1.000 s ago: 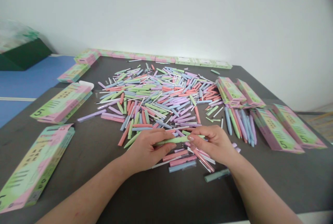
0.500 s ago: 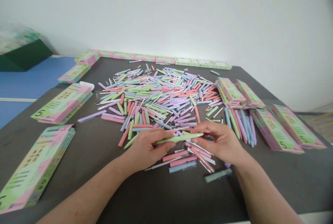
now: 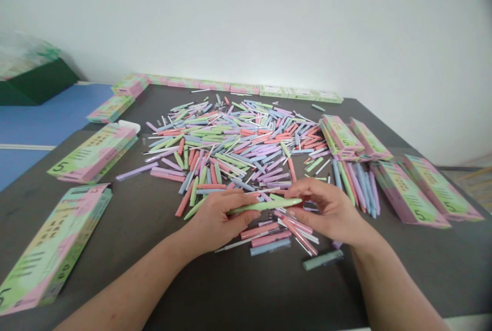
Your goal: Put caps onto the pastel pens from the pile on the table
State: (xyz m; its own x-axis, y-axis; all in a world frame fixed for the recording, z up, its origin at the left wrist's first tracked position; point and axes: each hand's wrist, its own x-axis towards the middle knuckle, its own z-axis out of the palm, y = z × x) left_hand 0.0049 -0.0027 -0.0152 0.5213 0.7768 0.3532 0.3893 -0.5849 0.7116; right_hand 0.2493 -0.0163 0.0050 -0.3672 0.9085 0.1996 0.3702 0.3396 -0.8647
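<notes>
A light green pen barrel lies nearly level above the near edge of a pile of pen parts. My left hand grips its left end between thumb and fingers. Its pointed right end reaches into the gap of my right hand, whose thumb and curled fingers are apart; I see nothing held there. Below the hands are pink barrels, a light blue cap, thin white refills and a grey-green cap with a clear clip.
The mixed pile of pens spreads over the dark table. Pastel boxes stand at left, and more boxes at right beside a row of pens. Further boxes line the back. A green bin sits far left.
My right hand has let go of the green barrel's tip, moved slightly right and spread its thumb and fingers. My left hand keeps its hold, almost in place.
</notes>
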